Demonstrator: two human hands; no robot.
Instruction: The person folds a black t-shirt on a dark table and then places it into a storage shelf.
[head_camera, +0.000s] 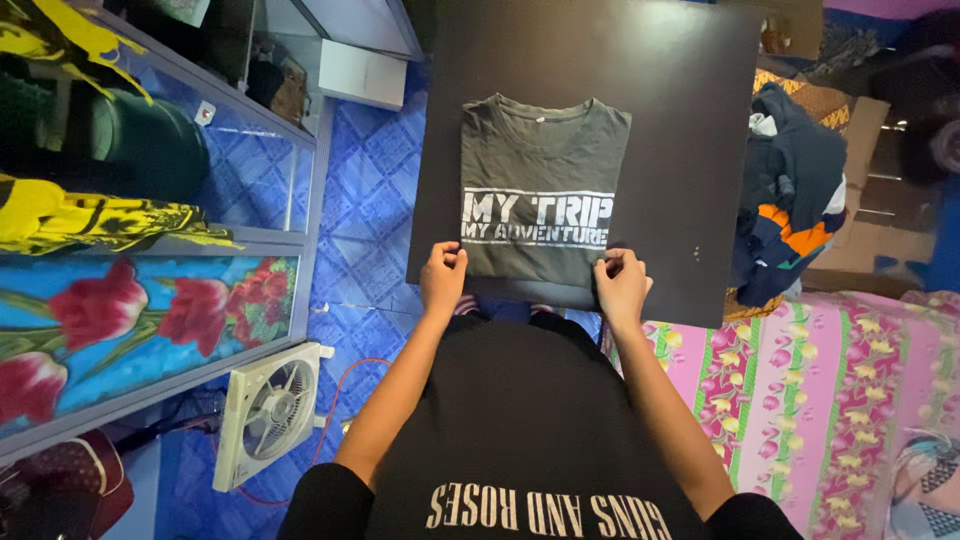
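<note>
A dark grey T-shirt (540, 170) with white print lies folded into a narrow rectangle on a dark board (680, 120), its collar at the far end. My left hand (442, 277) pinches the near left corner of the shirt's bottom edge. My right hand (620, 283) pinches the near right corner. Both hands rest at the near edge of the board.
A pile of dark clothes with orange and white patches (795, 200) lies to the right of the board. A pink floral bedsheet (830, 390) is at the lower right. On the left stand a glass-fronted cabinet (250, 170) and a white square fan (268, 410) on the blue tiled floor.
</note>
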